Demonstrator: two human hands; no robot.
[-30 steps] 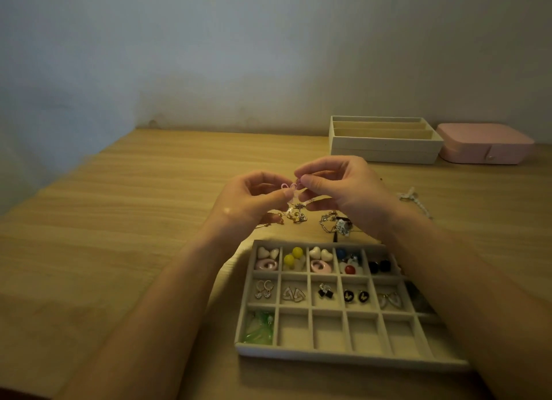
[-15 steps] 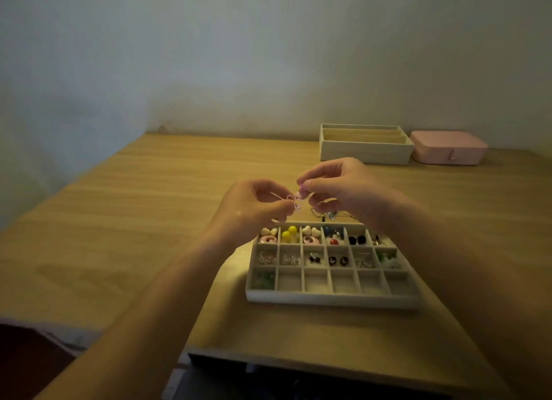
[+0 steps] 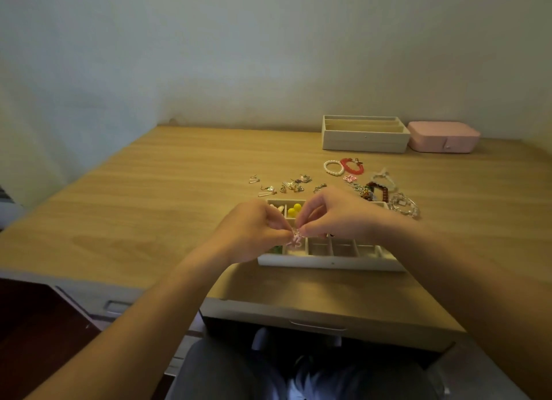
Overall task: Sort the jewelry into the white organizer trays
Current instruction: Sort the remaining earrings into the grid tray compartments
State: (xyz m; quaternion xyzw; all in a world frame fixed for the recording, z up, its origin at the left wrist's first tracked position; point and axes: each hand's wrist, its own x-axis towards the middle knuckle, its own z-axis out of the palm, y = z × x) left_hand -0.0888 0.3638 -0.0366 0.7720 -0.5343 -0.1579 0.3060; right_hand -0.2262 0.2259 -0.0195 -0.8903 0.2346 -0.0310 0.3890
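My left hand point(image 3: 254, 229) and my right hand point(image 3: 334, 216) meet fingertip to fingertip over the white compartment tray point(image 3: 328, 262). Both pinch a small pink flower earring point(image 3: 294, 240) that hangs just above the tray's front row. The hands hide most of the tray; yellow beads point(image 3: 294, 209) show in a back compartment, and some front cells look bare. Loose earrings point(image 3: 286, 186) lie on the table behind the tray. A second pink flower earring point(image 3: 350, 178) lies further back right.
A pearl bracelet point(image 3: 334, 167), a red bracelet point(image 3: 352, 165) and more bracelets point(image 3: 388, 193) lie at the back right. A white slotted tray point(image 3: 366, 133) and a pink jewelry box point(image 3: 443, 136) stand by the wall. The desk's front edge and drawer point(image 3: 316, 325) are near my lap.
The view has pulled back and tilted down, showing the desk edge and my lap. Both hands came toward me and lower over the tray with the pink earring between them.
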